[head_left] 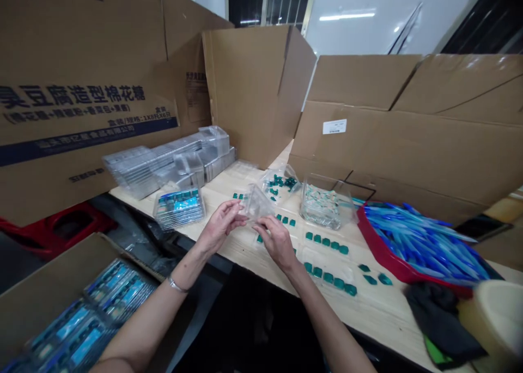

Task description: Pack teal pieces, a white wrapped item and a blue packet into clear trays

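Observation:
Between both hands, above the table, a clear plastic blister shell (258,200) is held up at a tilt. My left hand (224,223) pinches its left side with thumb and fingers. On its lower right edge, my right hand (278,241) has its thumb and fingers closed. Rows of green pieces (327,242) lie on the table just right of my right hand, and a few of them are partly hidden behind it. Left of my left hand stands a stack of filled clear packs (180,207) with blue and green contents.
Stacked empty clear shells (163,163) line the back left. A bag of green pieces (281,183) and a clear box of small packets (321,204) stand behind the rows. A red basin (370,242) holds blue sticks. Filled packs fill a carton (98,248) at lower left.

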Motion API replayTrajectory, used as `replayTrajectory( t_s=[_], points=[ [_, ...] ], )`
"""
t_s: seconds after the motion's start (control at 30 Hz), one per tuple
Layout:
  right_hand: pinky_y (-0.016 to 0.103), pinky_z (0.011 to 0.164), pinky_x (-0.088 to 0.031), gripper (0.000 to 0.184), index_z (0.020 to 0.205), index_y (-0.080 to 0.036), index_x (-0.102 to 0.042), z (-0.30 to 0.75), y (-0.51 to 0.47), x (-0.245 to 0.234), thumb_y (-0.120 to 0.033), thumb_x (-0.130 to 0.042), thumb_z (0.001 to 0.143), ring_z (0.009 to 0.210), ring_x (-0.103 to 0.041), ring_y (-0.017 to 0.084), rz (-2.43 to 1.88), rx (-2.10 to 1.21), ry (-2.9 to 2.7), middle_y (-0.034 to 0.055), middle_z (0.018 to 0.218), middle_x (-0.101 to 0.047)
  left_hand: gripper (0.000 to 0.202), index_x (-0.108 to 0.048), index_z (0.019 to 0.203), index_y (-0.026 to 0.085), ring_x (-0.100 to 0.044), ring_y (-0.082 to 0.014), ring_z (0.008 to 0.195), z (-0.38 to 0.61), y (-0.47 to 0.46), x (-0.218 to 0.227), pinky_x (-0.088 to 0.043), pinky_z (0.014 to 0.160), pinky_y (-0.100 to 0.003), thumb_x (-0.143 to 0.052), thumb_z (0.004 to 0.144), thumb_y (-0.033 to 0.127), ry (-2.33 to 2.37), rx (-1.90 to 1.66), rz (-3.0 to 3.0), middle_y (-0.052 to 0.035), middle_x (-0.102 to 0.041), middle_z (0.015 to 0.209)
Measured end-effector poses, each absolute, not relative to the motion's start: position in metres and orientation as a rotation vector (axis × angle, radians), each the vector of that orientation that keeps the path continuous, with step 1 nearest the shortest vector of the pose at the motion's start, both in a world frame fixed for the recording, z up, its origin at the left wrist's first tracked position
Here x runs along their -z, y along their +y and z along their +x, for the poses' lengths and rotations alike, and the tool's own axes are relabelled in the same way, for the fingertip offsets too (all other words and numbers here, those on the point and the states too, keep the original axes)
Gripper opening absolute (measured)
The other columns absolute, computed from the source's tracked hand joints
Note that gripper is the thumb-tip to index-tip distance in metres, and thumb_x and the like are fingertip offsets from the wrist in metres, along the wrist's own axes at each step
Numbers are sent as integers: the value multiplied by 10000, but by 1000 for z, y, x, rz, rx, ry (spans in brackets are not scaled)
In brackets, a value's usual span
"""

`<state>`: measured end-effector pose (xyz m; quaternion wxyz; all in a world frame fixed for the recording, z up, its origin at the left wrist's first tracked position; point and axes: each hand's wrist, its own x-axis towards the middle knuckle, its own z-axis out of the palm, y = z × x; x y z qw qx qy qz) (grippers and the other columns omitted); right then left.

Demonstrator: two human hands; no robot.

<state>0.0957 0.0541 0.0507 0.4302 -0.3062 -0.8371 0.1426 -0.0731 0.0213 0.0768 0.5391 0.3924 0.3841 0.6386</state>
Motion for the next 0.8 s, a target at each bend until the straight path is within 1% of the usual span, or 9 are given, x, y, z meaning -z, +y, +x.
replayTrajectory(
  t_s=[0.1, 0.17, 0.23, 0.3, 0.4, 0.53, 0.67, 0.8],
  points=[
    [276, 699, -471, 135, 863, -182, -629, 86, 51, -53, -297, -565, 830, 763, -581, 153, -724, -804, -1903, 44, 850, -627, 345, -565, 1005, 176, -614, -99, 717, -79, 13, -78, -488, 734, -239, -703, 703, 270, 924, -1514, 1059, -3, -609, 835],
    [263, 653, -465, 160, 840, -181, -637, 79, 48, -56, -327, -584, 803, 696, -580, 138, -729, -1063, -1795, 27, 799, -631, 331, -572, 988, 175, -614, -115, 717, -82, 11, -78, -483, 725, -248, -704, 698, 269, 958, -1541, 1105, 2, -613, 768],
    [257, 633, -452, 198, 843, -173, -638, 74, 45, -57, -356, -581, 794, 651, -568, 128, -742, -1252, -1713, 12, 732, -622, 300, -583, 958, 172, -613, -124, 706, -85, 10, -77, -480, 717, -256, -697, 701, 277, 1000, -1567, 1112, -3, -620, 739],
    [257, 636, -437, 228, 845, -164, -636, 70, 43, -57, -377, -570, 798, 635, -552, 124, -741, -1360, -1667, 2, 688, -607, 265, -598, 914, 164, -608, -126, 694, -88, 10, -76, -477, 712, -259, -700, 696, 276, 1023, -1574, 1108, -10, -630, 736],
    [260, 652, -421, 251, 826, -156, -624, 68, 39, -55, -398, -558, 806, 636, -532, 122, -733, -1435, -1620, -2, 667, -589, 237, -621, 896, 157, -605, -127, 697, -91, 9, -74, -478, 712, -263, -692, 703, 274, 1029, -1577, 1113, -23, -641, 771],
    [253, 654, -405, 249, 817, -155, -600, 62, 33, -52, -400, -554, 809, 634, -511, 118, -749, -1422, -1537, -10, 657, -563, 237, -625, 899, 157, -605, -127, 697, -87, 11, -71, -493, 725, -280, -683, 704, 279, 1061, -1613, 1115, -28, -641, 806],
    [238, 606, -394, 272, 808, -155, -578, 53, 29, -47, -426, -554, 797, 609, -494, 113, -833, -1337, -1493, -15, 662, -550, 209, -595, 841, 154, -606, -133, 660, -81, 16, -69, -506, 673, -276, -676, 695, 280, 1202, -1684, 1119, -17, -617, 725],
    [235, 618, -402, 275, 820, -165, -559, 55, 36, -39, -438, -538, 807, 618, -495, 110, -876, -1237, -1396, -22, 670, -541, 213, -548, 860, 158, -583, -119, 565, -87, 20, -70, -505, 596, -269, -633, 730, 303, 1244, -1678, 1151, 9, -578, 643]
  ],
)
